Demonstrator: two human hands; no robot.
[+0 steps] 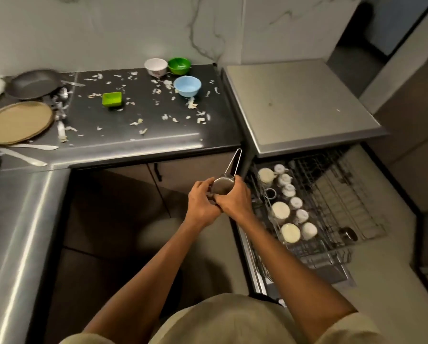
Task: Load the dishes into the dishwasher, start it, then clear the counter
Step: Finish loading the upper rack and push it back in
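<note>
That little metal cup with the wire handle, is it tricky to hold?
Probably not. The cup looks like thin steel, so likely light and stiff, not fragile. Its smooth shiny wall may be slippery, which could be why both the left hand and right hand wrap it. The long wire handle might tip it over if set down empty.

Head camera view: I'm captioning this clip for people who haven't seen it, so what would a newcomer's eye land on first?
First, the two hands, left hand and right hand, meeting at centre around a small metal cup with a wire handle. Next, the pulled-out dishwasher rack on the right, lined with pale cups. Then the dark counter behind, littered with white scraps among three bowls and a green square container.
</note>
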